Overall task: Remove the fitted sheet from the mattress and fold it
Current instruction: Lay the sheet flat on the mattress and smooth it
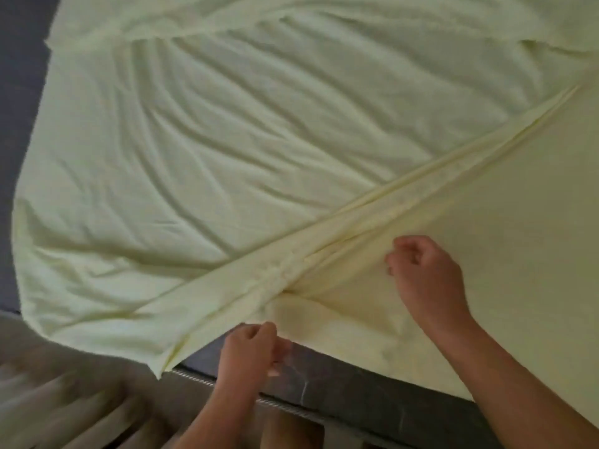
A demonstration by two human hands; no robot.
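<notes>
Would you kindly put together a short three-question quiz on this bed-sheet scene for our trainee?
1. True or false: the pale yellow sheet lies spread over the grey mattress.
2. Which hand is nearer the mattress edge: a) left hand b) right hand?
3. Fill in: a long fold runs ______ across the sheet, from the near corner towards the far right.

Key
1. True.
2. a: the left hand is at the near edge, fingers curled at the cloth; the right hand rests further in on the sheet.
3. Diagonally.
</notes>
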